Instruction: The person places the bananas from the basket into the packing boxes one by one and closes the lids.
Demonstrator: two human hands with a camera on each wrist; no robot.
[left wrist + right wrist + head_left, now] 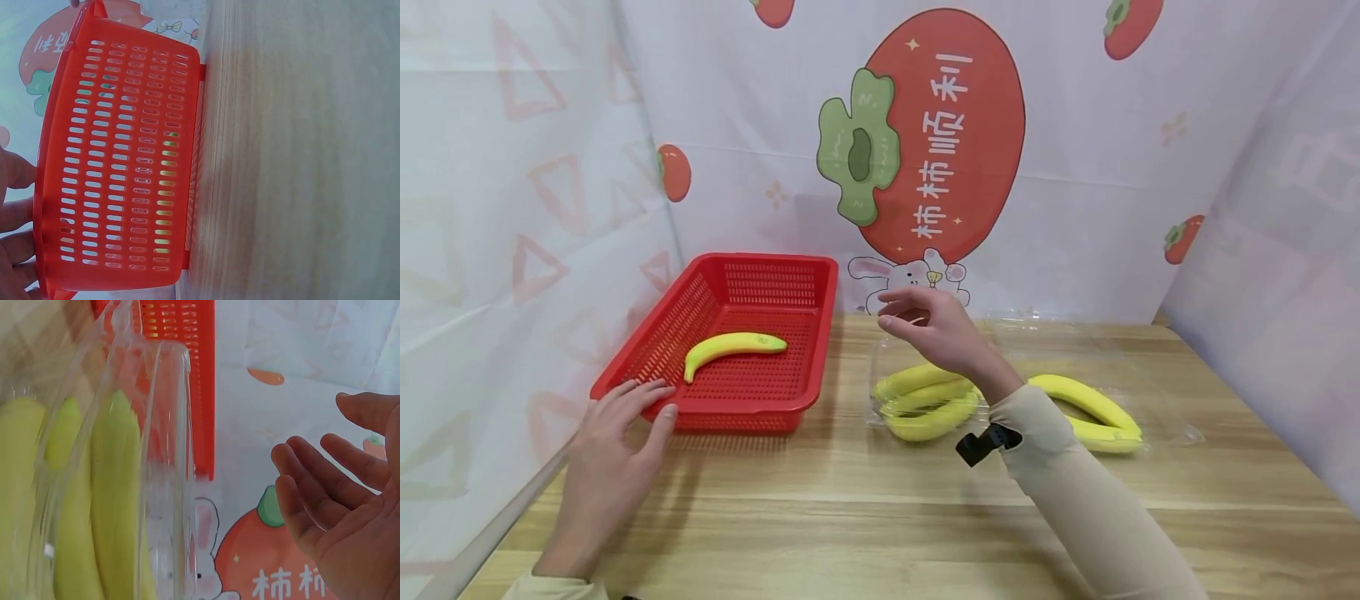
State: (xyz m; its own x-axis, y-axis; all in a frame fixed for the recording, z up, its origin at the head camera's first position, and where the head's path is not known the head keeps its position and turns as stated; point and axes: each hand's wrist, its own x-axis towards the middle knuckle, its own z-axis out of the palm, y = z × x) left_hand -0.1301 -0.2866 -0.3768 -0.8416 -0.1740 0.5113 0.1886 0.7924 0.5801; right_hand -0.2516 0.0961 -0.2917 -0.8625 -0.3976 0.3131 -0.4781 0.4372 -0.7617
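My left hand (617, 446) rests at the near-left corner of a red plastic basket (822, 350), its fingers touching the rim. One yellow banana (735, 345) with a green tip lies inside the basket. In the left wrist view, part of a banana shows yellow through the basket's slots. My right hand (936, 329) is raised over a clear plastic box (880, 367), fingers loosely bent and holding nothing. Several bananas (925, 400) lie side by side in that box. More bananas (1093, 408) lie to its right, partly hidden behind my right forearm.
Clear plastic (1150, 367) extends to the right of the box around the right-hand bananas. Everything stands on a wooden table (820, 517). Printed cloth walls (1075, 125) enclose the back and both sides. A small black device (988, 443) is strapped to the right wrist.
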